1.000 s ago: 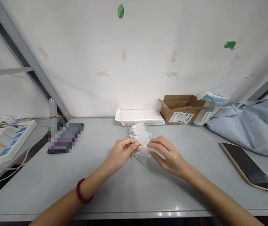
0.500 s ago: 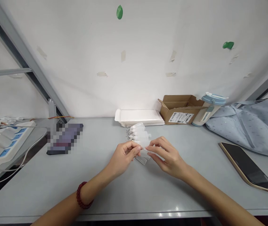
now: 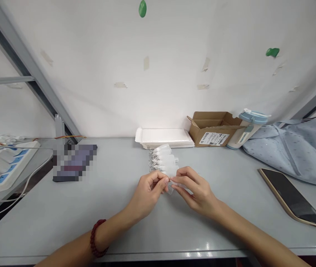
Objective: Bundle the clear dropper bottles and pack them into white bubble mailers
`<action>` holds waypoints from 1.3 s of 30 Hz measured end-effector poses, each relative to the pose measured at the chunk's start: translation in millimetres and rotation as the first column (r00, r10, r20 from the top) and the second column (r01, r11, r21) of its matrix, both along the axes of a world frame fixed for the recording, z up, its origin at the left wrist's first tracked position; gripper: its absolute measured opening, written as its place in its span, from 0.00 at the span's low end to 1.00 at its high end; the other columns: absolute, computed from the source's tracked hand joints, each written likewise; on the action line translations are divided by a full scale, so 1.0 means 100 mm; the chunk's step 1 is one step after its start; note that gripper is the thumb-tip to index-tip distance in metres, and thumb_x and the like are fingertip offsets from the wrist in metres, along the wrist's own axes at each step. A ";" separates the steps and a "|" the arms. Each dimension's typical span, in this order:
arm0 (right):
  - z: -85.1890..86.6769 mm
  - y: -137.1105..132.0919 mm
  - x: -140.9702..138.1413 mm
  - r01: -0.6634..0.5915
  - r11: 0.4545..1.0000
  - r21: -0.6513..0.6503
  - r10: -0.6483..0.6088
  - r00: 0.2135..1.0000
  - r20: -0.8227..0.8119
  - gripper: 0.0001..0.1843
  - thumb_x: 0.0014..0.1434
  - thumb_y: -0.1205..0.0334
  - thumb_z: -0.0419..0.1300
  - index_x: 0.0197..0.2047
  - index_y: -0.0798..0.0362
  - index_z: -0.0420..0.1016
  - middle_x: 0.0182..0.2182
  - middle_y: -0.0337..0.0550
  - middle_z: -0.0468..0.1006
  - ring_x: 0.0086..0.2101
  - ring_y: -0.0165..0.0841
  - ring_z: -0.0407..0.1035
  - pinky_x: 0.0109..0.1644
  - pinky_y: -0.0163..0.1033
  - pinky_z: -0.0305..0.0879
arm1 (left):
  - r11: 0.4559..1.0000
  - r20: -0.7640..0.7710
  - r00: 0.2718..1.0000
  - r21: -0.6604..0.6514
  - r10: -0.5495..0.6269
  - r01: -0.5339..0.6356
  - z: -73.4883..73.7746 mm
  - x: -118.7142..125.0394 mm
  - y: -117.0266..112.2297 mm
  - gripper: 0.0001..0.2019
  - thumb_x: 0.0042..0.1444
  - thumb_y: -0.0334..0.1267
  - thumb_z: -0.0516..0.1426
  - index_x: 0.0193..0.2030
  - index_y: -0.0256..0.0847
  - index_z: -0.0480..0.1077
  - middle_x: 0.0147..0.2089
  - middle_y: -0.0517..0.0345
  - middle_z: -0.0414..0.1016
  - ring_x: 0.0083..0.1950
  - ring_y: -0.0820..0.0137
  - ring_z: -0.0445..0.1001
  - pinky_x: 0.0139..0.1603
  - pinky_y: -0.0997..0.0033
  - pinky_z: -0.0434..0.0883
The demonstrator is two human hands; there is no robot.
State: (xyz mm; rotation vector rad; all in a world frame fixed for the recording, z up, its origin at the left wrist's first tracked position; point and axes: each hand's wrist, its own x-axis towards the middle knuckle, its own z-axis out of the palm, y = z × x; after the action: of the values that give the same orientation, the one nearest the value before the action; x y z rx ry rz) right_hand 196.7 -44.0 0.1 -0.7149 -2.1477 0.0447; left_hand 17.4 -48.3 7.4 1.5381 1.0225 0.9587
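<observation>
Over the middle of the grey desk, my left hand (image 3: 150, 192) pinches something small between thumb and forefinger; what it is stays hidden behind the fingertips. My right hand (image 3: 198, 190) meets it from the right, its bent finger and thumb drawn close together at the same spot. A translucent white edge shows just under the fingertips. Right behind both hands lies a row of small translucent white pieces (image 3: 165, 160) with thin white string loops at their left ends. The nearest of them are partly covered by my hands.
Behind the row lies a stack of white padded envelopes (image 3: 166, 136). An open cardboard box (image 3: 215, 136), a blue-lidded cup (image 3: 243, 131) and a light blue cloth bag (image 3: 288, 155) stand to its right. A phone (image 3: 293, 198) lies at right; a power strip (image 3: 13, 167) is far left.
My right fingertips have moved slightly left and down, up against the left ones. Less of the translucent white pieces below my hands shows now. The camera view has shifted slightly.
</observation>
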 end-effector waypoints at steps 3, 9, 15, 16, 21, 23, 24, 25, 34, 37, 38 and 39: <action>-0.01 0.00 0.00 -0.008 1.000 -0.006 0.008 1.000 0.004 0.09 0.60 0.70 0.52 0.43 0.54 0.68 0.33 0.45 0.65 0.29 0.29 0.64 0.30 0.34 0.65 | 1.000 0.016 1.000 -0.011 -0.011 0.011 0.00 0.00 0.00 0.12 0.58 0.42 0.51 0.28 0.38 0.66 0.24 0.61 0.65 0.26 0.75 0.61 0.27 0.76 0.60; -0.01 0.01 -0.01 -0.012 1.000 0.001 0.012 1.000 0.006 0.08 0.59 0.71 0.52 0.42 0.55 0.68 0.33 0.45 0.65 0.28 0.29 0.64 0.29 0.33 0.64 | 1.000 0.013 1.000 -0.019 -0.013 0.013 0.01 0.01 -0.01 0.12 0.58 0.41 0.51 0.27 0.38 0.66 0.24 0.61 0.65 0.26 0.75 0.61 0.27 0.76 0.60; 0.00 0.03 -0.01 -0.025 0.999 -0.023 0.024 0.999 -0.031 0.12 0.59 0.70 0.54 0.47 0.53 0.64 0.34 0.46 0.68 0.33 0.31 0.66 0.32 0.35 0.67 | 0.998 0.063 0.997 -0.046 -0.041 0.044 0.01 0.00 0.03 0.13 0.58 0.42 0.52 0.27 0.37 0.66 0.23 0.62 0.65 0.24 0.76 0.60 0.26 0.76 0.60; 0.00 0.03 -0.01 -0.027 0.999 -0.035 0.025 0.998 -0.049 0.14 0.59 0.69 0.55 0.48 0.53 0.63 0.35 0.46 0.68 0.34 0.32 0.66 0.33 0.36 0.67 | 0.997 0.079 0.996 -0.053 -0.045 0.049 0.01 0.00 0.04 0.13 0.58 0.43 0.52 0.27 0.37 0.66 0.23 0.62 0.65 0.25 0.76 0.60 0.27 0.75 0.60; 0.02 0.05 0.01 -0.023 0.999 -0.049 0.020 0.997 -0.076 0.14 0.59 0.68 0.55 0.49 0.52 0.61 0.34 0.45 0.70 0.34 0.33 0.67 0.33 0.37 0.68 | 0.996 0.150 0.988 -0.076 -0.044 0.055 0.04 -0.01 0.07 0.15 0.59 0.45 0.50 0.29 0.37 0.68 0.23 0.61 0.65 0.25 0.75 0.62 0.28 0.75 0.61; 0.02 0.06 0.01 -0.030 0.999 -0.041 0.027 0.997 -0.072 0.14 0.59 0.68 0.55 0.48 0.52 0.61 0.34 0.46 0.70 0.35 0.33 0.67 0.33 0.37 0.68 | 0.995 0.155 0.987 -0.084 -0.037 0.050 0.05 -0.01 0.08 0.14 0.59 0.45 0.51 0.29 0.37 0.69 0.23 0.61 0.65 0.26 0.75 0.62 0.27 0.75 0.61; 0.02 0.06 0.02 -0.030 0.999 -0.038 0.027 0.997 -0.070 0.14 0.59 0.68 0.55 0.48 0.52 0.61 0.34 0.46 0.70 0.34 0.33 0.67 0.33 0.37 0.67 | 0.995 0.150 0.988 -0.089 -0.032 0.046 0.05 -0.01 0.08 0.14 0.58 0.45 0.52 0.28 0.37 0.68 0.23 0.61 0.66 0.26 0.75 0.62 0.27 0.75 0.61; 0.01 0.06 0.02 -0.026 0.999 -0.037 0.024 0.997 -0.067 0.13 0.59 0.68 0.55 0.48 0.52 0.61 0.34 0.46 0.70 0.34 0.33 0.67 0.33 0.37 0.67 | 0.995 0.141 0.990 -0.093 -0.026 0.040 0.05 -0.01 0.08 0.13 0.57 0.44 0.53 0.28 0.37 0.68 0.23 0.61 0.66 0.25 0.75 0.62 0.27 0.75 0.61; 0.02 0.09 0.05 0.016 0.997 -0.082 -0.016 1.000 -0.003 0.17 0.59 0.65 0.56 0.51 0.53 0.58 0.36 0.47 0.69 0.36 0.34 0.66 0.36 0.39 0.68 | 0.996 0.075 0.996 -0.070 0.053 -0.048 0.08 -0.08 0.14 0.12 0.54 0.44 0.56 0.28 0.37 0.70 0.23 0.61 0.67 0.25 0.76 0.63 0.26 0.76 0.60; 0.05 0.13 0.10 0.103 0.990 -0.095 -0.103 0.995 0.010 0.16 0.60 0.63 0.55 0.50 0.52 0.58 0.38 0.48 0.70 0.35 0.34 0.66 0.36 0.40 0.68 | 0.985 0.116 0.980 -0.079 0.163 -0.155 0.07 -0.14 0.24 0.12 0.52 0.45 0.57 0.26 0.37 0.69 0.23 0.62 0.67 0.23 0.77 0.61 0.25 0.77 0.60; 0.06 0.14 0.11 0.136 0.985 -0.101 -0.136 0.991 0.007 0.15 0.60 0.62 0.54 0.50 0.52 0.58 0.38 0.48 0.70 0.34 0.34 0.66 0.36 0.40 0.68 | 0.977 0.134 0.970 -0.091 0.204 -0.193 0.07 -0.17 0.27 0.12 0.51 0.45 0.58 0.26 0.37 0.69 0.23 0.63 0.67 0.23 0.77 0.61 0.24 0.77 0.59; 0.07 0.15 0.13 0.167 0.980 -0.107 -0.167 0.986 0.003 0.14 0.60 0.62 0.54 0.50 0.51 0.58 0.38 0.47 0.70 0.34 0.34 0.66 0.35 0.40 0.68 | 0.969 0.152 0.959 -0.107 0.239 -0.225 0.06 -0.18 0.30 0.12 0.50 0.45 0.59 0.26 0.37 0.69 0.23 0.63 0.66 0.22 0.78 0.60 0.24 0.77 0.59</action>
State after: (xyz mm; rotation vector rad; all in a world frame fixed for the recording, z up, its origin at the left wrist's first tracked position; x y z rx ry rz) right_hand 209.5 -28.7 6.9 -0.9545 -2.0845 0.0732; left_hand -0.9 -18.6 13.2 1.2625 1.1289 1.1665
